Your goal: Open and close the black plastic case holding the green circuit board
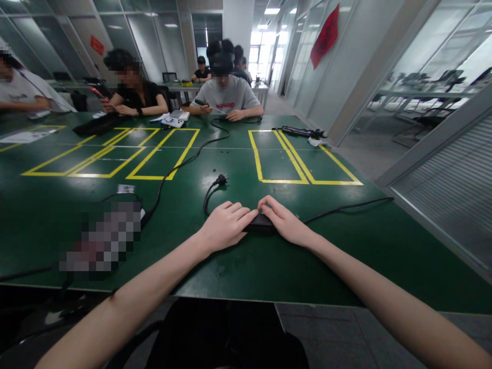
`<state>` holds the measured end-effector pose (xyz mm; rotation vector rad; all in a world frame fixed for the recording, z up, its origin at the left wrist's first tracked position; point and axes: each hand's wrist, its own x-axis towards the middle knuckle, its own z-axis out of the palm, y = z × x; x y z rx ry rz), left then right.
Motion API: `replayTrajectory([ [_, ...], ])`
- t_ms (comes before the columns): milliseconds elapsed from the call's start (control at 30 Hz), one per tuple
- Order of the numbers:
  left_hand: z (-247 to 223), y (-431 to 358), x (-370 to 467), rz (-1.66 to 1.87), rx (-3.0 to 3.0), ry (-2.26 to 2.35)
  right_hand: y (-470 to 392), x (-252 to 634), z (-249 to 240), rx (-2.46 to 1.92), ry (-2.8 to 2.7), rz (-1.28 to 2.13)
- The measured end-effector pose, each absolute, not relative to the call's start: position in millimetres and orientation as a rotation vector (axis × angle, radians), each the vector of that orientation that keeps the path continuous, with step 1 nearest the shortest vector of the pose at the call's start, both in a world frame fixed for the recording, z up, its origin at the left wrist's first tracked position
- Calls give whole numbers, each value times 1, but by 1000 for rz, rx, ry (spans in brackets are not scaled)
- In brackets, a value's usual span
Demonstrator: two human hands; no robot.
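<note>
I have the left hand [226, 225] and right hand [286, 221] closed on opposite ends of a black power brick [260, 222] over the desk [230, 279]. It looks stiff, smooth, fairly light; I'd grip its sides, letting the plug [221, 179] trail.

The left forearm [154, 279], bare, came in from between seven and eight o'clock and slanted toward two, its wrist [203, 243] nearly straight. The left hand [226, 225] lay back uppermost, knuckles raised, the fingers bent and the foremost one pointing between two and three o'clock. The right forearm [369, 279], also bare, entered at four o'clock and ran toward ten, its wrist [309, 238] almost in line. The right hand [282, 220] pointed toward ten, fingers arched and curling downward. Near the middle, the two hands' fingertips all but met, both hands curled inward.
</note>
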<state>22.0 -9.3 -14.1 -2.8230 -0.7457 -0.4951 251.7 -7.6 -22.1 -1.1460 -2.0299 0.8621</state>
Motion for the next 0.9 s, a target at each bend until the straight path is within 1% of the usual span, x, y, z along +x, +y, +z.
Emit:
replayTrajectory([
  [100,-13,-9,21,-453,-2838,-734,-7,251,-22,-1149,-2051,944],
  [167,-12,-9,21,-468,-2849,-747,-7,251,-21,-1153,-2080,914],
  [267,-11,-8,20,-518,-2869,-821,-9,254,-18,-1096,-2179,699],
  [433,-10,-7,18,-601,-2936,-935,-13,262,-8,-771,-2456,317],
  [633,-10,-8,17,-680,-2893,-924,-15,262,-7,-792,-2471,82],
  [733,-10,-8,16,-666,-2860,-886,-15,263,-9,-805,-2434,79],
  [900,-12,-7,17,-605,-2824,-782,-13,266,-11,-799,-2395,319],
])
